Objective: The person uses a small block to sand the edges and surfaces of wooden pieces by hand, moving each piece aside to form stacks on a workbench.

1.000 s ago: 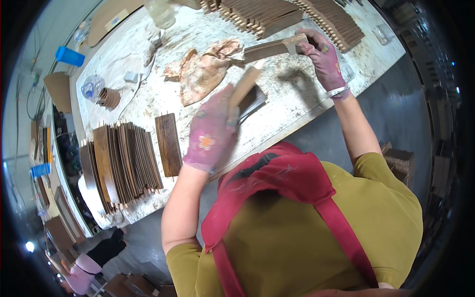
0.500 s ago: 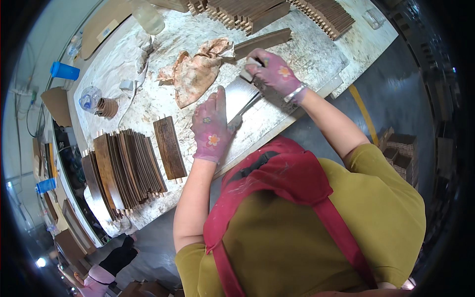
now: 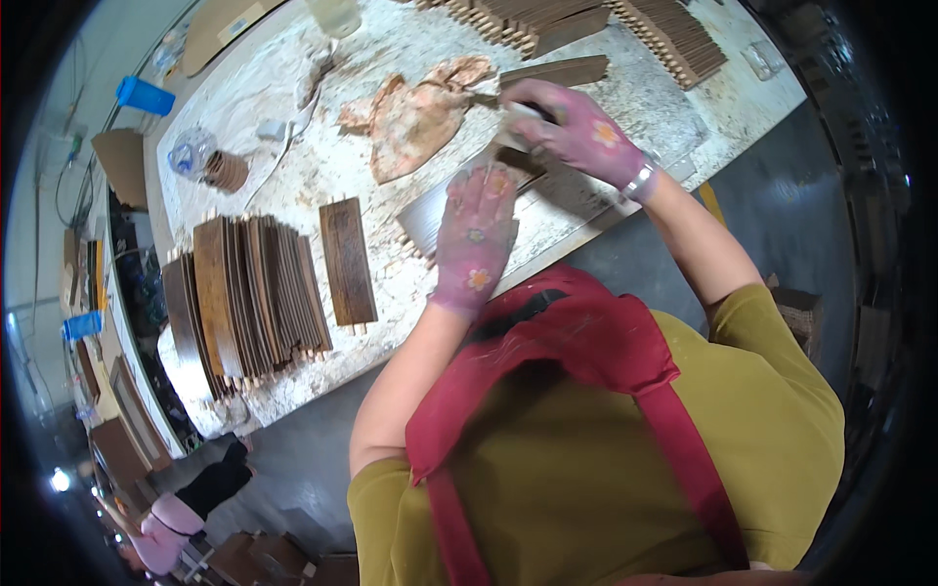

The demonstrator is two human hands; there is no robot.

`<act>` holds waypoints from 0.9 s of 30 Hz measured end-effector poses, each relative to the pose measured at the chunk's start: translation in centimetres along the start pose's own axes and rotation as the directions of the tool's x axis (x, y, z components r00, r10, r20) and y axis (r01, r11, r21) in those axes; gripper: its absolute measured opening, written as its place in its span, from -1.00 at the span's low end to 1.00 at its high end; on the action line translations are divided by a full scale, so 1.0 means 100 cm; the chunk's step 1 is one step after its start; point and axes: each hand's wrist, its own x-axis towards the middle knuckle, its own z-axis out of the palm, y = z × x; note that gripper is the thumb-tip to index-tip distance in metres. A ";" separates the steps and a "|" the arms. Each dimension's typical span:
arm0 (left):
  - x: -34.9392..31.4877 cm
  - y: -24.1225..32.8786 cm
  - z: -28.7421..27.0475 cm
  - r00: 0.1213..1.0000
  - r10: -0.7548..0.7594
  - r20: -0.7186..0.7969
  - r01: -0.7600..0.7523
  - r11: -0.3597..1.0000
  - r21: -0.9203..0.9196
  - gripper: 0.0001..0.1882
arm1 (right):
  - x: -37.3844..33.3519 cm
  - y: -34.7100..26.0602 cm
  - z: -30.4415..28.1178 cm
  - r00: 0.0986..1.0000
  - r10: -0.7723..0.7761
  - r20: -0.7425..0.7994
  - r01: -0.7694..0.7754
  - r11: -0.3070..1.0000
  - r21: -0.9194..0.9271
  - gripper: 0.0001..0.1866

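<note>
A dark wooden slat (image 3: 422, 217) with pale dowels at its near-left end lies slantwise on the table in front of me. My left hand (image 3: 476, 239), in a pink flowered glove, rests flat on the slat with fingers stretched out. Over the slat's far right part, my right hand (image 3: 584, 137) is closed around a small pale block (image 3: 518, 117), mostly hidden by the fingers. An orange-stained rag (image 3: 415, 127) lies crumpled beyond my left hand. Another slat (image 3: 562, 71) lies behind my right hand.
On the left stands a row of dark slats (image 3: 254, 293), with a single slat (image 3: 347, 262) beside it. More slats (image 3: 674, 44) line the far side. A plastic bottle (image 3: 191, 154), a brown ribbed cup (image 3: 227, 171) and a glass jar (image 3: 760, 61) stand on the stained table (image 3: 313, 146).
My left hand has moved right, from the slat's edge to flat on top of it. My right hand has shifted right along the slat with the block. The whole view has shifted slightly.
</note>
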 end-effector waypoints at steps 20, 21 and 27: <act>-0.002 0.001 0.016 0.953 -0.018 -0.302 0.001 0.998 -0.056 -0.62 | 0.050 0.050 -0.020 0.926 0.008 0.377 0.172 0.880 -0.443 -0.63; -0.002 0.000 0.017 0.948 -0.013 -0.317 0.001 0.999 -0.038 -0.62 | 0.049 0.041 -0.025 0.927 -0.018 0.374 0.200 0.867 -0.455 -0.66; -0.014 0.012 0.038 0.965 -0.206 -0.164 0.225 0.968 0.109 -0.65 | 0.044 -0.035 0.078 0.715 -0.554 0.426 0.570 0.815 0.103 -0.71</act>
